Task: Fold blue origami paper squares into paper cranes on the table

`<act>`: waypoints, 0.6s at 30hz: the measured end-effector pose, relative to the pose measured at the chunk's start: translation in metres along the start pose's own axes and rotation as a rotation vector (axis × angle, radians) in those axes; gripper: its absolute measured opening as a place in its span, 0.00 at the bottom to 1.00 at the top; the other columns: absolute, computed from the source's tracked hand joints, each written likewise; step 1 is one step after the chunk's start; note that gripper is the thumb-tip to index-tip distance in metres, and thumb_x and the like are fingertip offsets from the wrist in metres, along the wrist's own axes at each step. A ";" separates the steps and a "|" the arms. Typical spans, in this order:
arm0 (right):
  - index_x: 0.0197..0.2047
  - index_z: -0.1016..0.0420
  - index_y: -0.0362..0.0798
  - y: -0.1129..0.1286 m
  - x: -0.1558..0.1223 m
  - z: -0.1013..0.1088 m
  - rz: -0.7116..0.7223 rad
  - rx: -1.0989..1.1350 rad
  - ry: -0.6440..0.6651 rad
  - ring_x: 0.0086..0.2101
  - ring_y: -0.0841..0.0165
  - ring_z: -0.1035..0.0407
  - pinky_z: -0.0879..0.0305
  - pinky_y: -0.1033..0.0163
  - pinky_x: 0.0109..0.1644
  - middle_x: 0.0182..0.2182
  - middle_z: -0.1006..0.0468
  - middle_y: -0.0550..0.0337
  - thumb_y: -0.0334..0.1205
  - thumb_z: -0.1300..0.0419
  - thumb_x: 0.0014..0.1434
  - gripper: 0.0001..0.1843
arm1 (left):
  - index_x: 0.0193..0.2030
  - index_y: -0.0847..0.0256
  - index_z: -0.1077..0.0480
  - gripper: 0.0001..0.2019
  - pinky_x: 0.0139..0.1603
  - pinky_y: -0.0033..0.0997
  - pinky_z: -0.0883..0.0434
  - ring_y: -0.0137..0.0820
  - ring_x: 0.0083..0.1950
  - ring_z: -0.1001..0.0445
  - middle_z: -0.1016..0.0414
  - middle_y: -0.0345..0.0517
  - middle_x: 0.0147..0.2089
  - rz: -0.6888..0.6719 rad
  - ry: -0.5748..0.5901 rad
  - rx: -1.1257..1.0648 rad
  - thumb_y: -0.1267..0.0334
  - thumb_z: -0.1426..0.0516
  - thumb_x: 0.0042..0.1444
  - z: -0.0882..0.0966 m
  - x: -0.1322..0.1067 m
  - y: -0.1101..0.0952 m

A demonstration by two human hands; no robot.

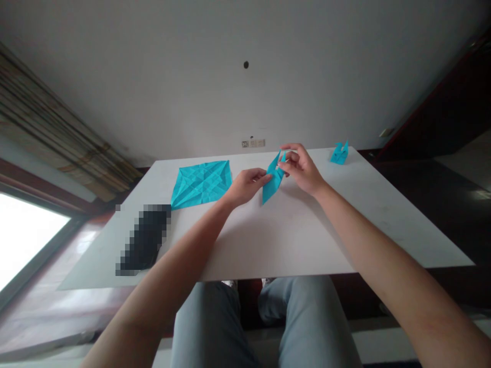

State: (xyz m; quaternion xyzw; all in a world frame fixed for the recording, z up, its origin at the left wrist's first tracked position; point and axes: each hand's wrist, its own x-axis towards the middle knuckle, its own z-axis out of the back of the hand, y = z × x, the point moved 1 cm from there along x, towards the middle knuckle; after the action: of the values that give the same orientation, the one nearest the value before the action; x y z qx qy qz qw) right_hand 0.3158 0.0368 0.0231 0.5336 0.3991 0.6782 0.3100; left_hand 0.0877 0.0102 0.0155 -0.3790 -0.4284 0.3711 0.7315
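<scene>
Between my two hands is a blue origami piece (272, 185), folded into a narrow diamond with two points at its upper end. My left hand (248, 185) pinches its left side, thumb on top. With thumb and fingers, my right hand (301, 167) grips the piece near one upper point, and the index finger arches over the tips. The piece is held a little above the white table (291, 245). A creased blue paper sheet (203, 181) lies spread out left of my left hand. To the right, a finished-looking blue paper crane (339, 154) stands by the far edge.
A dark, pixelated object (143, 240) lies on the table's left side, close to my left forearm. Wall sockets (253, 143) sit just beyond the far edge. A curtain (49, 122) hangs on the left. My legs (264, 317) are below the near edge.
</scene>
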 end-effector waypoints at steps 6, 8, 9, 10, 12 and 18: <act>0.49 0.23 0.57 0.013 0.000 0.005 0.023 0.032 -0.021 0.33 0.69 0.31 0.29 0.60 0.36 0.43 0.20 0.61 0.52 0.24 0.58 0.21 | 0.40 0.60 0.19 0.29 0.40 0.32 0.30 0.31 0.37 0.28 0.21 0.43 0.35 0.025 -0.008 -0.096 0.31 0.32 0.63 -0.001 0.002 0.005; 0.45 0.24 0.56 0.013 0.000 0.006 0.031 0.029 -0.026 0.32 0.70 0.33 0.31 0.61 0.36 0.42 0.20 0.62 0.50 0.24 0.56 0.19 | 0.40 0.60 0.19 0.30 0.40 0.32 0.29 0.31 0.37 0.27 0.20 0.43 0.35 0.031 -0.003 -0.119 0.29 0.31 0.61 -0.001 0.002 0.005; 0.44 0.24 0.56 0.012 0.000 0.006 0.031 0.021 -0.026 0.32 0.70 0.33 0.31 0.61 0.35 0.41 0.21 0.62 0.49 0.24 0.56 0.18 | 0.40 0.60 0.19 0.31 0.41 0.32 0.28 0.30 0.37 0.27 0.20 0.43 0.35 0.034 0.002 -0.127 0.29 0.31 0.61 -0.001 0.002 0.004; 0.43 0.24 0.56 0.010 0.000 0.006 0.028 0.013 -0.023 0.32 0.70 0.33 0.32 0.62 0.35 0.40 0.21 0.63 0.49 0.23 0.56 0.18 | 0.40 0.60 0.19 0.31 0.41 0.32 0.28 0.30 0.37 0.26 0.20 0.43 0.35 0.036 0.005 -0.134 0.28 0.31 0.61 -0.001 0.002 0.004; 0.43 0.24 0.55 0.009 0.000 0.007 0.019 0.005 -0.012 0.31 0.70 0.33 0.32 0.62 0.34 0.39 0.22 0.64 0.50 0.23 0.56 0.18 | 0.40 0.60 0.19 0.32 0.41 0.32 0.27 0.31 0.37 0.25 0.19 0.44 0.35 0.037 0.008 -0.145 0.28 0.30 0.60 -0.001 0.003 0.003; 0.42 0.24 0.55 0.006 0.001 0.008 0.001 -0.022 -0.015 0.30 0.70 0.31 0.31 0.60 0.35 0.36 0.22 0.63 0.63 0.22 0.60 0.25 | 0.42 0.59 0.19 0.27 0.42 0.32 0.27 0.30 0.37 0.25 0.18 0.44 0.36 0.008 -0.064 -0.089 0.33 0.30 0.63 0.000 0.003 0.003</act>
State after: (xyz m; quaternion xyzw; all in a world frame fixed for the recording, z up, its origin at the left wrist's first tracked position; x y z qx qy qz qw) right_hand 0.3232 0.0364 0.0297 0.5355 0.3891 0.6785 0.3185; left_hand 0.0879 0.0137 0.0138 -0.4010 -0.4660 0.3666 0.6983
